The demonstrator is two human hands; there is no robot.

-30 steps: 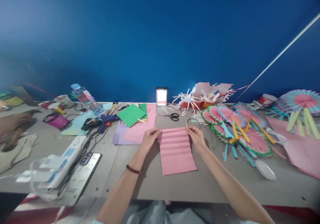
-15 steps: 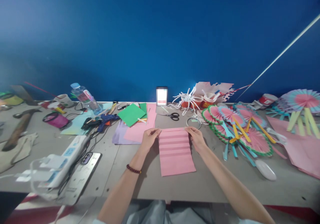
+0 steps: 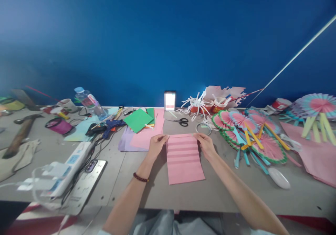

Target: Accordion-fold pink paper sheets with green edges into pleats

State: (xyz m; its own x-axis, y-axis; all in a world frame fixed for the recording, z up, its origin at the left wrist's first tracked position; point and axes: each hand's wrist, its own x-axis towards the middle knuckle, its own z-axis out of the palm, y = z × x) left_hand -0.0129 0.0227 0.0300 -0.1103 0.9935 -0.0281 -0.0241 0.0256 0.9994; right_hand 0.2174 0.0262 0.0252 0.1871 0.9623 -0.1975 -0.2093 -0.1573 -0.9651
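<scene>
A sheet of pink paper (image 3: 185,168) lies in front of me, with several crosswise pleats in its far part and a flat near part. My left hand (image 3: 158,144) pinches its far left corner between thumb and fingers. At the far right corner, my right hand (image 3: 205,144) grips the same sheet in a like pinch. Black-handled scissors (image 3: 181,122) rest on the table just beyond the paper. Near my right hand lies a roll of clear tape (image 3: 203,128). Green paper (image 3: 139,120) sits on pink and lilac sheets beyond my left hand.
Pleated paper fans (image 3: 270,147) and a white computer mouse (image 3: 278,178) lie to the right. On the left are a power strip (image 3: 70,168), a phone (image 3: 88,186), a hammer (image 3: 23,133) and a tilted water bottle (image 3: 90,102). A blue wall (image 3: 168,46) rises behind the table.
Both hands keep hold of the pink paper at its far corners. The sheet and the right hand have shifted very slightly to the left.
</scene>
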